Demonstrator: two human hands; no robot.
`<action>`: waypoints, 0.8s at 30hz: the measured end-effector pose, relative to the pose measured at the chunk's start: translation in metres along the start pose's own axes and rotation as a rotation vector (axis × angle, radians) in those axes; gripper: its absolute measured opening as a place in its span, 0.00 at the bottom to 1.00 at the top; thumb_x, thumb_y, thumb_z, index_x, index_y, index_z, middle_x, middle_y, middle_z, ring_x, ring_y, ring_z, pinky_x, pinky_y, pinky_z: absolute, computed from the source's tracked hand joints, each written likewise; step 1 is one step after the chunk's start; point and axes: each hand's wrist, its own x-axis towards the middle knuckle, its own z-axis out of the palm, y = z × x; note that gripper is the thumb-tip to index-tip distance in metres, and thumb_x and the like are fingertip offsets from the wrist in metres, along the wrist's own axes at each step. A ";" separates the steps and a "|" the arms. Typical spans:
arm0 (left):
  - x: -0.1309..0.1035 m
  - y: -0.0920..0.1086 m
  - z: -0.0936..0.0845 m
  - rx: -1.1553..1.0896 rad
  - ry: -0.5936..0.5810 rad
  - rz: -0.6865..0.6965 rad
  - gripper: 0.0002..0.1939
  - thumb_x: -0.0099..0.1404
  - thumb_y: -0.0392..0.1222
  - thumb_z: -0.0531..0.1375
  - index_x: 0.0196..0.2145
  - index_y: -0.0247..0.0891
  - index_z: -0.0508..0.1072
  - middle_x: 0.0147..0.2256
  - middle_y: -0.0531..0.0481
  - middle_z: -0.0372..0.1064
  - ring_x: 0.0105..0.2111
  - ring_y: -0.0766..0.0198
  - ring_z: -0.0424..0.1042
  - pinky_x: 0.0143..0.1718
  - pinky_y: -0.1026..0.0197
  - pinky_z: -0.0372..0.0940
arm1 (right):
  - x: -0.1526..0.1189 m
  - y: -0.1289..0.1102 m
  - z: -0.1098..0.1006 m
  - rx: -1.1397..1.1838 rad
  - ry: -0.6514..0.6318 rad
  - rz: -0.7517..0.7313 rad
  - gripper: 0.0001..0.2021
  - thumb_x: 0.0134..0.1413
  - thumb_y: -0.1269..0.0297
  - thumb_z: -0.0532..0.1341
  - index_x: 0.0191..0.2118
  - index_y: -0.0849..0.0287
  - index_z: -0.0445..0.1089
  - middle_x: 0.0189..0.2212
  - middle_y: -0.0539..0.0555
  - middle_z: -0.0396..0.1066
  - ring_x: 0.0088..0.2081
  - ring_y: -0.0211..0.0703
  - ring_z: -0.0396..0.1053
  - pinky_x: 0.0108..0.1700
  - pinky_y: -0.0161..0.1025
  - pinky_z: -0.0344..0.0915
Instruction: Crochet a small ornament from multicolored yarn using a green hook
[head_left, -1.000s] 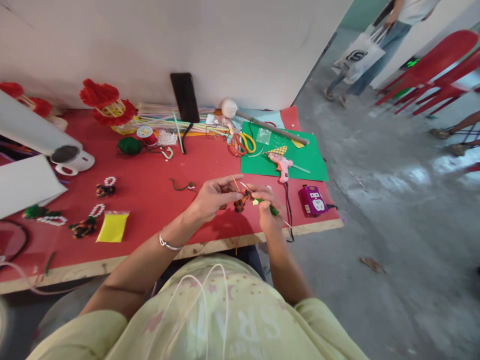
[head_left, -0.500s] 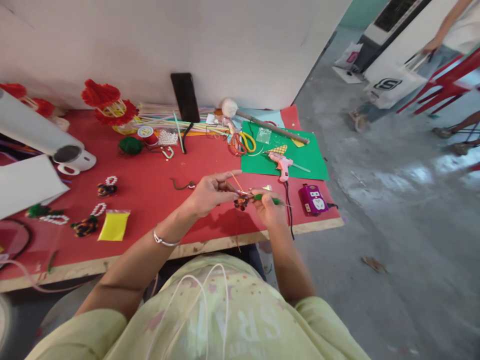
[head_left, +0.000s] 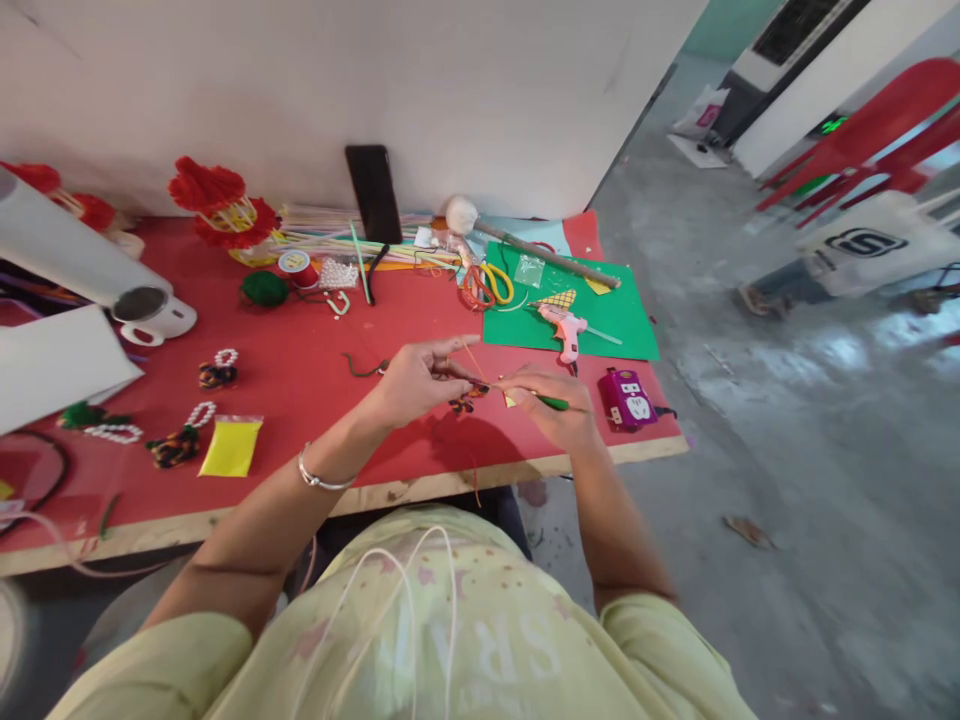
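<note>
My left hand [head_left: 424, 382] pinches a small dark and orange yarn piece [head_left: 466, 402] over the red table covering [head_left: 300, 385]. Orange yarn [head_left: 474, 357] runs up from that piece towards my left fingers. Closed round a green-handled tool [head_left: 553, 402], my right hand [head_left: 551, 405] is just right of the piece; the tool's tip is too small to make out. A dark green strand [head_left: 362, 370] lies left of my left hand.
A pink glue gun [head_left: 566, 330] and yellow-handled scissors [head_left: 497, 285] lie on green sheet [head_left: 630, 315]. Right of my hands is a purple socket box [head_left: 628, 400]. A white mug [head_left: 154, 315], yellow packet [head_left: 232, 446] and beaded yarn pieces [head_left: 174, 448] are left.
My right hand has moved slightly right and turned with the tool. The yarn piece has shifted a little left. In the background, the person with the white bag has moved right.
</note>
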 end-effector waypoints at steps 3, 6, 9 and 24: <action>0.003 -0.005 0.006 -0.045 0.078 -0.020 0.46 0.50 0.35 0.75 0.66 0.28 0.70 0.32 0.44 0.83 0.29 0.60 0.80 0.33 0.62 0.72 | -0.006 -0.006 0.008 -0.216 0.041 -0.113 0.08 0.65 0.65 0.66 0.46 0.50 0.82 0.42 0.54 0.86 0.42 0.46 0.82 0.47 0.46 0.79; 0.005 -0.012 0.015 -0.125 0.152 -0.024 0.48 0.48 0.36 0.75 0.66 0.26 0.70 0.28 0.47 0.81 0.26 0.63 0.77 0.29 0.64 0.69 | -0.016 -0.003 0.023 -0.404 0.101 -0.215 0.13 0.64 0.68 0.66 0.51 0.48 0.80 0.45 0.55 0.85 0.45 0.47 0.82 0.50 0.48 0.79; 0.004 -0.014 0.027 -0.230 0.215 0.020 0.47 0.48 0.37 0.76 0.66 0.30 0.71 0.24 0.52 0.78 0.21 0.68 0.71 0.23 0.68 0.63 | -0.028 0.008 0.045 -0.488 0.229 -0.232 0.15 0.63 0.67 0.68 0.54 0.47 0.79 0.49 0.56 0.84 0.48 0.51 0.81 0.53 0.51 0.79; 0.005 -0.009 -0.012 -0.086 -0.064 -0.104 0.36 0.49 0.33 0.75 0.57 0.31 0.79 0.25 0.49 0.78 0.21 0.67 0.71 0.22 0.67 0.60 | 0.000 -0.005 -0.009 -0.193 -0.139 -0.224 0.10 0.62 0.62 0.70 0.48 0.46 0.82 0.44 0.53 0.86 0.44 0.47 0.83 0.48 0.47 0.80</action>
